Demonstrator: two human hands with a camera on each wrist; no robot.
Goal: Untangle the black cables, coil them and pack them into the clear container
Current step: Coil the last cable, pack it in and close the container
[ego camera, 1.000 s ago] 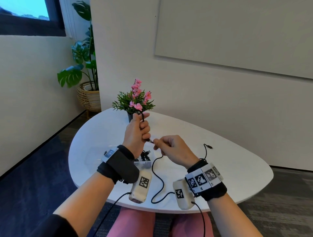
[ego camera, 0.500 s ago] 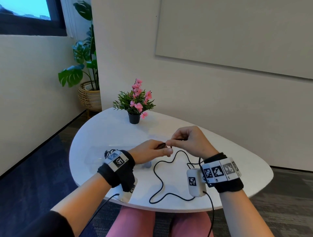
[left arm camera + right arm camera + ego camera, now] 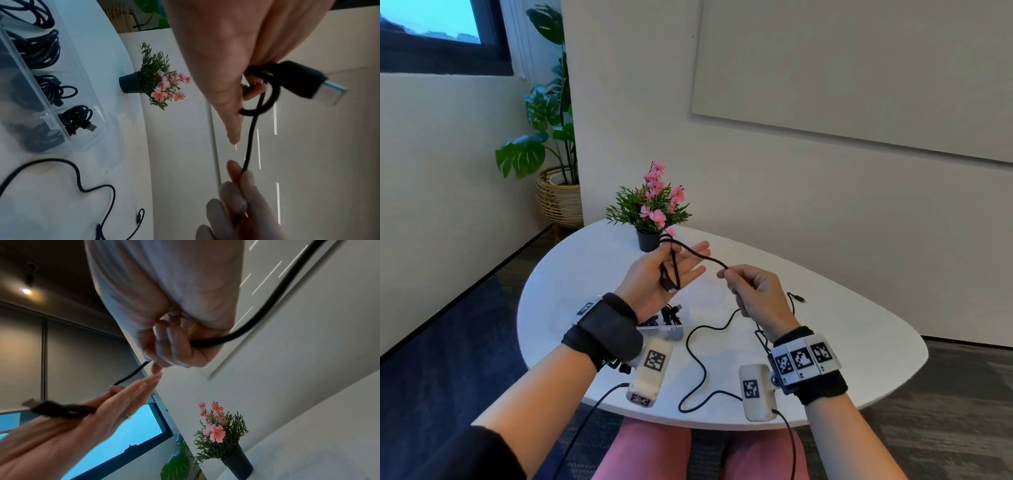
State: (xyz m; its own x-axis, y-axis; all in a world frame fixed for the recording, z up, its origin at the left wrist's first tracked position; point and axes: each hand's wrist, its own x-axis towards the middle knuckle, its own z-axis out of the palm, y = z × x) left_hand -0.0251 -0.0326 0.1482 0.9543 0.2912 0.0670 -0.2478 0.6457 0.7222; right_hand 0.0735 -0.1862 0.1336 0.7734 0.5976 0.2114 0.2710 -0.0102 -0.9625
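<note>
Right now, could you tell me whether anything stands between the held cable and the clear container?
Nothing visible does: the clear container sits on the table below the left hand. The black cable is only partly wound, though; its rest trails from the right hand across the table.

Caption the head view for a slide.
Black cable looped over the left hand, right hand pinching the slack above a white table.

Office meeting nook: wall whiteboard (image 3: 859,68), white table (image 3: 866,335), carpet floor (image 3: 448,359), basket plant (image 3: 544,144).
</note>
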